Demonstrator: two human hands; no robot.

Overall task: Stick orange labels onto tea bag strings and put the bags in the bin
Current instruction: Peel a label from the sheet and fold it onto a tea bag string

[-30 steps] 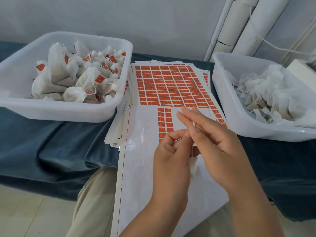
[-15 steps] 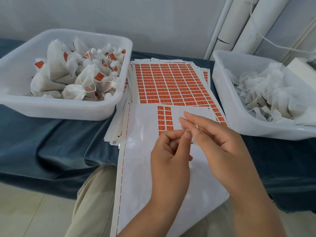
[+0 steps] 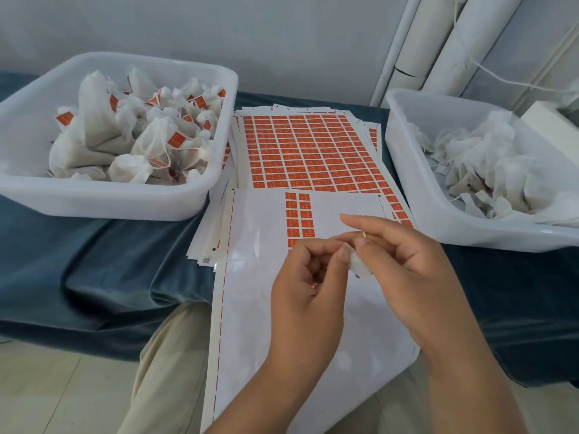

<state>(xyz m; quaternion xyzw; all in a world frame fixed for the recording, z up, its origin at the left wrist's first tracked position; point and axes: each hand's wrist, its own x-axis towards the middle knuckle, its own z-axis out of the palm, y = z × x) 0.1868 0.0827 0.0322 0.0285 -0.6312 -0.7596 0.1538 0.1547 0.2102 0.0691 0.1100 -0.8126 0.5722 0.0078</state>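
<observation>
My left hand [image 3: 308, 286] and my right hand [image 3: 404, 261] meet above a nearly used label sheet [image 3: 260, 277]. A small white tea bag [image 3: 358, 264] shows between them, held against my right palm. Both hands pinch at its string where thumbs and fingertips touch; a label there is mostly hidden. A few orange labels [image 3: 296, 219] are left on the near sheet. Behind it lies a full sheet of orange labels [image 3: 310, 151]. The white bin [image 3: 200, 189] on the left holds labelled tea bags [image 3: 141, 136]. Unlabelled bags [image 3: 488, 164] fill the right white bin [image 3: 416, 195].
The bins and sheets sit on a blue cloth-covered table [image 3: 94, 277]. My trouser leg [image 3: 169, 364] shows below the table edge. White pipes [image 3: 423, 42] run up the wall at the back right, beside a white box [image 3: 548, 120].
My right fingers have curled down from straight, and both hands have closed together on the string. The tea bag now shows between the hands.
</observation>
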